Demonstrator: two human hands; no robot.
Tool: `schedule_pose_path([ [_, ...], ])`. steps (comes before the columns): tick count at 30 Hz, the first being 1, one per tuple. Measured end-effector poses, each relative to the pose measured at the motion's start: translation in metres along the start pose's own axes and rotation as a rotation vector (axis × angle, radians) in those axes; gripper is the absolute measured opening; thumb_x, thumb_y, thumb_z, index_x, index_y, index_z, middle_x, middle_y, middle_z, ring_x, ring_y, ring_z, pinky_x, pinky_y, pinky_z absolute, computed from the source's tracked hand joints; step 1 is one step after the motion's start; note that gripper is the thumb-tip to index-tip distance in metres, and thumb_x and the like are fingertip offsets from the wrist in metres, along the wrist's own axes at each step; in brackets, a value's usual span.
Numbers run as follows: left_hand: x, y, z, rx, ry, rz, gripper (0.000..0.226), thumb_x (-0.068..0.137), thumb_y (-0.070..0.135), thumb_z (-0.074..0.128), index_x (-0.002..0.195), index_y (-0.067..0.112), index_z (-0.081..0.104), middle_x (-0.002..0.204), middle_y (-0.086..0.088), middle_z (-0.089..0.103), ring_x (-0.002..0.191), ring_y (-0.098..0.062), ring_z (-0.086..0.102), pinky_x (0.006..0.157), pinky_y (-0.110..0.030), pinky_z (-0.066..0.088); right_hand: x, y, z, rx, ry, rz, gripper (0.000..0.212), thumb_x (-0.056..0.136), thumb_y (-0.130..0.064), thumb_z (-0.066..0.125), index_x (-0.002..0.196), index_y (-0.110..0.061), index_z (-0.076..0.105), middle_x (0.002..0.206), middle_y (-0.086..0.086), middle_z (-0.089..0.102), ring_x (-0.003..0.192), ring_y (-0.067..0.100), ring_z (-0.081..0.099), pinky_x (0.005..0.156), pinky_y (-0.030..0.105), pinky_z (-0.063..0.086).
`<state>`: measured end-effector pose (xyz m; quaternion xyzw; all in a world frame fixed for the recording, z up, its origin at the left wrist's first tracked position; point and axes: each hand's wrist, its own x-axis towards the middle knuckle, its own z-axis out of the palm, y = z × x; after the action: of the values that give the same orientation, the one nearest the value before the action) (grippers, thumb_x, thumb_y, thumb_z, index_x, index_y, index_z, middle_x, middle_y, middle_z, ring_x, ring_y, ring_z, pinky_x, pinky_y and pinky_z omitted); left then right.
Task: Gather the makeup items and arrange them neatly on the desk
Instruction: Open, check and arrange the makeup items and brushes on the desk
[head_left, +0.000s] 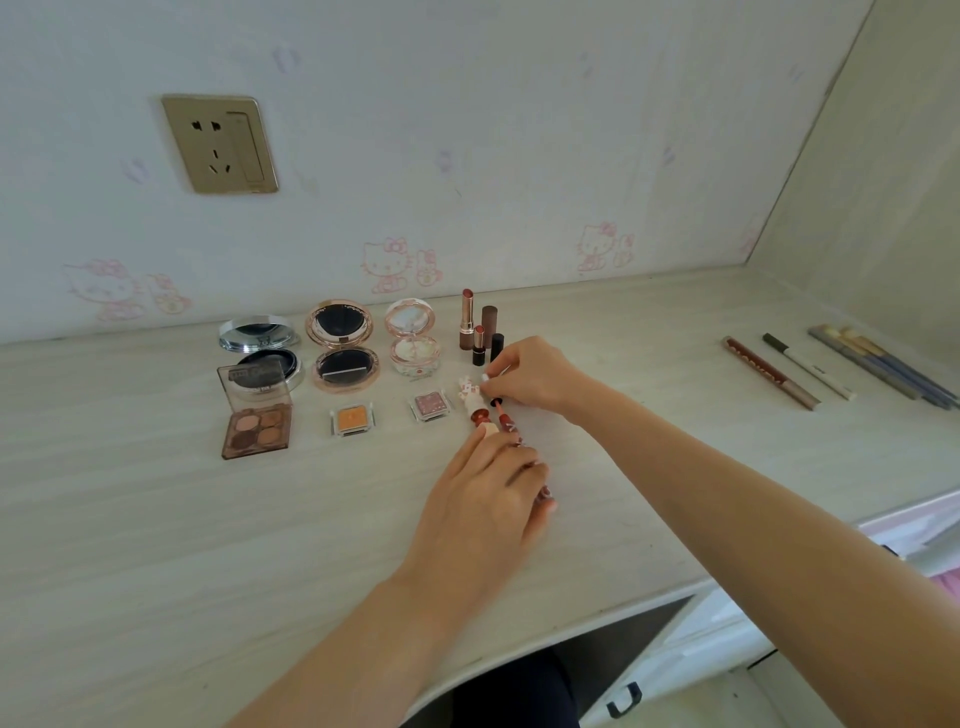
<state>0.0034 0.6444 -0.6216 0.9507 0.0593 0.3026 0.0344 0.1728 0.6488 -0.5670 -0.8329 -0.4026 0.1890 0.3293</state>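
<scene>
On the pale desk (156, 519) three open compacts stand in a row: a silver one (260, 345), a rose-gold one (343, 345) and a pearly one (413, 338). In front lie an eyeshadow palette (257, 428), an orange pan (353, 420) and a pink pan (428, 405). Two uncapped lipsticks (470, 325) stand with their caps behind my right hand. My left hand (483, 499) lies over slim red lip tubes (506, 423), its fingertips on them. My right hand (535, 376) pinches the far end of those tubes, next to a small white-topped red tube (472, 400).
Far right on the desk lie a dark red pencil (769, 371), a white pen (808, 366) and several blue-handled brushes (883, 366). A wall socket (221, 145) sits above the desk at left. The desk's front edge curves at lower right, with a drawer handle (626, 699) below.
</scene>
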Motion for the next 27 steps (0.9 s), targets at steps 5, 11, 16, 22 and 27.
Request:
schedule_pose_path([
  [5, -0.0007, 0.0012, -0.0012, -0.024, 0.016, 0.000, 0.021, 0.081, 0.029, 0.068, 0.095, 0.015, 0.074, 0.103, 0.002, 0.069, 0.107, -0.017, 0.059, 0.104, -0.040, 0.043, 0.0005, 0.0011, 0.0001, -0.013, 0.008, 0.004, 0.023, 0.079, -0.019, 0.073, 0.101, -0.011, 0.072, 0.088, -0.005, 0.061, 0.092, 0.014, 0.055, 0.078, 0.024, 0.044],
  [11, -0.0010, 0.0021, -0.0021, -0.062, 0.006, 0.008, 0.027, 0.086, 0.032, 0.053, 0.095, 0.017, 0.074, 0.103, 0.005, 0.069, 0.105, -0.013, 0.058, 0.104, -0.038, 0.043, 0.0015, 0.0007, 0.0007, -0.015, 0.029, 0.001, 0.023, 0.082, -0.020, 0.071, 0.103, -0.011, 0.071, 0.089, -0.003, 0.061, 0.090, 0.014, 0.056, 0.079, 0.025, 0.046],
  [16, -0.0011, 0.0019, -0.0018, -0.054, 0.024, 0.019, 0.028, 0.085, 0.031, 0.053, 0.094, 0.017, 0.075, 0.101, 0.005, 0.070, 0.107, -0.015, 0.056, 0.100, -0.039, 0.046, 0.0023, 0.0002, 0.0030, -0.008, 0.048, 0.002, 0.023, 0.080, -0.022, 0.074, 0.101, -0.012, 0.071, 0.090, -0.001, 0.065, 0.091, 0.015, 0.059, 0.076, 0.025, 0.046],
  [22, -0.0016, 0.0020, -0.0009, -0.035, 0.017, 0.018, 0.027, 0.084, 0.030, 0.055, 0.096, 0.016, 0.073, 0.103, 0.004, 0.068, 0.109, -0.017, 0.055, 0.105, -0.040, 0.041, -0.0011, 0.0002, 0.0008, 0.021, 0.056, -0.020, 0.019, 0.082, -0.024, 0.072, 0.096, -0.011, 0.072, 0.079, -0.008, 0.061, 0.086, 0.013, 0.057, 0.079, 0.027, 0.048],
  [27, -0.0012, 0.0037, -0.0040, -0.007, -0.024, -0.001, 0.024, 0.081, 0.028, 0.066, 0.101, 0.017, 0.072, 0.109, 0.004, 0.067, 0.113, -0.017, 0.055, 0.106, -0.040, 0.041, -0.0058, 0.0042, -0.0047, 0.074, 0.028, -0.013, 0.018, 0.084, -0.019, 0.067, 0.100, -0.011, 0.070, 0.091, 0.005, 0.069, 0.076, 0.016, 0.059, 0.071, 0.027, 0.051],
])
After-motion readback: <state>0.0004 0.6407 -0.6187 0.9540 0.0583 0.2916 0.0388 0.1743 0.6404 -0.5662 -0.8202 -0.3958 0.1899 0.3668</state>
